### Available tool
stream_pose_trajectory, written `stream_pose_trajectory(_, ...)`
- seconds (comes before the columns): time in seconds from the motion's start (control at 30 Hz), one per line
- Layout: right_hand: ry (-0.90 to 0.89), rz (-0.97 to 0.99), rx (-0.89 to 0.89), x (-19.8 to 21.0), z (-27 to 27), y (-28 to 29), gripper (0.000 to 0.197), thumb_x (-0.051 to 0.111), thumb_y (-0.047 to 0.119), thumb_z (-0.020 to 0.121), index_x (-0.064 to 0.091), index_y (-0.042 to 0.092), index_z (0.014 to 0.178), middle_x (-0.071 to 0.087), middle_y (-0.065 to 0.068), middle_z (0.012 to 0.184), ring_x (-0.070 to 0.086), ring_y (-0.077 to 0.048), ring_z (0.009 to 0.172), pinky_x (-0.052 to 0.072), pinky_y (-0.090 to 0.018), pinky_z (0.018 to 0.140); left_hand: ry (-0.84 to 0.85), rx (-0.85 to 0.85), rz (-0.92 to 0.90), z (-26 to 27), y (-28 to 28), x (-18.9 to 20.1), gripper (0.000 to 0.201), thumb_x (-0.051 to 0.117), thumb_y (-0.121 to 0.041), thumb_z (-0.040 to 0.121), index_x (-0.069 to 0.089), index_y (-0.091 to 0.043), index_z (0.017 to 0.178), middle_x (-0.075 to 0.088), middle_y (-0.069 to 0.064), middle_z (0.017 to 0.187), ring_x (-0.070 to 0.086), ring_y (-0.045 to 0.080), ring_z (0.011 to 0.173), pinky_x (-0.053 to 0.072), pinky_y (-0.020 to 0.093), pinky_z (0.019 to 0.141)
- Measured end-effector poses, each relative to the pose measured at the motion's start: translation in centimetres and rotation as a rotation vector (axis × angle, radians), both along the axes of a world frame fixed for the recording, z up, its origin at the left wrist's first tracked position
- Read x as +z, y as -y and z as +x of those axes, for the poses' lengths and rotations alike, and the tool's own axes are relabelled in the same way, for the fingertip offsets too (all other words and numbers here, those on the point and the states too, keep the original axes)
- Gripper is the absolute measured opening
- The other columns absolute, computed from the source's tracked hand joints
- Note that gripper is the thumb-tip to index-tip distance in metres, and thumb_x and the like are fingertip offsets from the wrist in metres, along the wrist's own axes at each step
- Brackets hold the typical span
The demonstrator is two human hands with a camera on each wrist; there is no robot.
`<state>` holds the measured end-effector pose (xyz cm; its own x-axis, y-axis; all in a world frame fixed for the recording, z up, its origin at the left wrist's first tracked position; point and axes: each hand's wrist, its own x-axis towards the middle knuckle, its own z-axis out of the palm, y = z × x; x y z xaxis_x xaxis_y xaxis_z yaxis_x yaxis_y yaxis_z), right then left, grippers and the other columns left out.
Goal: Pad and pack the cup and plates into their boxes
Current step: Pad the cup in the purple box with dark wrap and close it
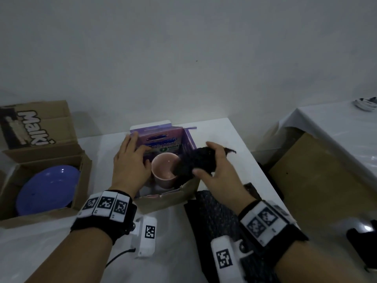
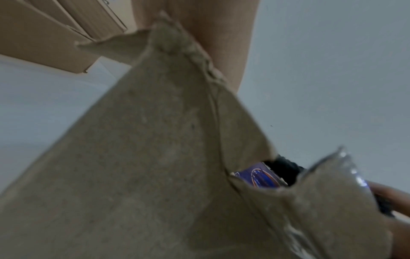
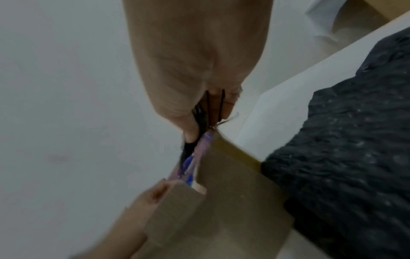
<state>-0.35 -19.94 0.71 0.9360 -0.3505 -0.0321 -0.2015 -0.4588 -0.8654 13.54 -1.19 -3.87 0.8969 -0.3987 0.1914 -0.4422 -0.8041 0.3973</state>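
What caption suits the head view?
Right hand stuffs black padding beside pink cup in purple box.

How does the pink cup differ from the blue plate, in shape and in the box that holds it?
The pink cup is deep and small; the blue plate is wide and shallow. The cup stands in the purple box, between both hands; the plate lies tilted in the brown carton, untouched. Dark cloth sits beside the cup. Both are in open boxes.
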Motion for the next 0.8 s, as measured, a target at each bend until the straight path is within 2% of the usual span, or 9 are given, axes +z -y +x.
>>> stream_pose_trajectory(0.07, -0.072, -0.130, -0.010, -1.2, 0.8, -0.3, 0.070, 0.063, 0.017, 0.088, 0.024, 0.025, 0.145, 0.050, -0.007, 0.125, 0.049, -0.021, 0.116, 0.042, -0.030, 0.098, 0.009, -0.004, -0.026, 0.0, -0.1, 0.0, 0.036, 0.059, -0.013, 0.082, 0.060, -0.018, 0.117, 0.024, 0.004, 0.156, 0.013, 0.025, 0.145, 0.026, 0.048, 0.112)
stream_pose_trajectory(0.1, -0.067, -0.276, -0.025, -1.6, 1.2, -0.3, 0.058, 0.061, 0.018, 0.089, 0.036, 0.023, 0.140, 0.051, -0.009, 0.122, 0.049, -0.025, 0.114, 0.044, -0.033, 0.097, 0.013, -0.004, -0.033, 0.0, -0.1, 0.0, 0.035, 0.059, -0.012, 0.081, 0.061, -0.017, 0.116, 0.025, 0.005, 0.155, 0.015, 0.026, 0.145, 0.027, 0.048, 0.112)
stream_pose_trajectory(0.17, -0.004, -0.594, -0.028, -1.7, 1.9, -0.5, 0.026, 0.065, 0.023, 0.086, 0.062, 0.017, 0.111, 0.051, -0.012, 0.113, 0.049, -0.030, 0.105, 0.048, -0.042, 0.087, 0.016, -0.001, -0.040, 0.0, -0.2, -0.1, 0.035, 0.060, -0.012, 0.080, 0.062, -0.017, 0.115, 0.026, 0.006, 0.155, 0.016, 0.026, 0.144, 0.028, 0.048, 0.112)
stream_pose_trajectory(0.27, 0.048, -0.647, -0.026, -1.1, 2.6, -0.6, 0.016, 0.068, 0.022, 0.082, 0.057, 0.011, 0.085, 0.050, -0.013, 0.116, 0.050, -0.031, 0.103, 0.048, -0.037, 0.078, 0.011, 0.007, -0.056, 0.0, -0.1, -0.1, 0.035, 0.060, -0.012, 0.080, 0.061, -0.019, 0.115, 0.026, 0.005, 0.155, 0.016, 0.025, 0.145, 0.028, 0.048, 0.111)
stream_pose_trajectory(0.37, 0.056, -0.656, 0.013, 0.3, 3.2, -0.5, 0.018, 0.059, 0.014, 0.085, 0.041, 0.017, 0.087, 0.052, -0.002, 0.085, 0.057, -0.029, 0.083, 0.036, -0.029, 0.061, 0.021, 0.004, -0.086, 0.0, -0.2, -0.2, 0.037, 0.060, -0.011, 0.081, 0.060, -0.019, 0.117, 0.028, 0.005, 0.154, 0.017, 0.025, 0.144, 0.027, 0.047, 0.112)
stream_pose_trajectory(0.47, 0.106, -0.565, 0.022, 2.3, 4.2, -1.2, 0.027, 0.053, 0.010, 0.087, 0.042, 0.016, 0.112, 0.052, 0.002, 0.073, 0.058, -0.027, 0.066, 0.039, -0.030, 0.056, 0.020, 0.028, -0.156, 0.2, -0.2, -0.6, 0.046, 0.058, -0.009, 0.082, 0.053, -0.017, 0.127, 0.030, 0.005, 0.153, 0.021, 0.024, 0.143, 0.026, 0.046, 0.114)
stream_pose_trajectory(0.53, 0.113, -0.567, 0.054, 3.1, 5.0, -1.9, 0.026, 0.051, 0.010, 0.089, 0.045, 0.015, 0.114, 0.058, 0.000, 0.080, 0.059, -0.025, 0.072, 0.044, -0.031, 0.060, 0.006, 0.054, -0.243, 0.4, -0.3, -0.9, 0.050, 0.054, -0.005, 0.084, 0.048, -0.015, 0.132, 0.032, 0.006, 0.152, 0.024, 0.025, 0.142, 0.024, 0.043, 0.116)
stream_pose_trajectory(0.67, 0.133, -0.628, 0.272, 2.5, 5.6, -4.2, 0.015, 0.057, 0.005, 0.082, 0.062, 0.013, 0.093, 0.057, -0.003, 0.102, 0.056, -0.022, 0.090, 0.050, -0.031, 0.076, -0.052, 0.075, -0.428, 0.7, -0.4, -1.3, 0.048, 0.046, 0.001, 0.089, 0.046, -0.013, 0.134, 0.033, 0.005, 0.151, 0.030, 0.022, 0.139, 0.022, 0.035, 0.117)
stream_pose_trajectory(0.8, -0.088, -0.810, 0.564, 0.1, 5.7, -6.1, 0.021, 0.057, 0.002, 0.082, 0.067, 0.013, 0.097, 0.059, -0.005, 0.110, 0.057, -0.025, 0.101, 0.055, -0.038, 0.078, -0.113, 0.043, -0.609, 0.8, -0.7, -1.5, 0.045, 0.036, 0.007, 0.092, 0.050, -0.013, 0.130, 0.035, 0.003, 0.150, 0.032, 0.016, 0.138, 0.024, 0.030, 0.116)
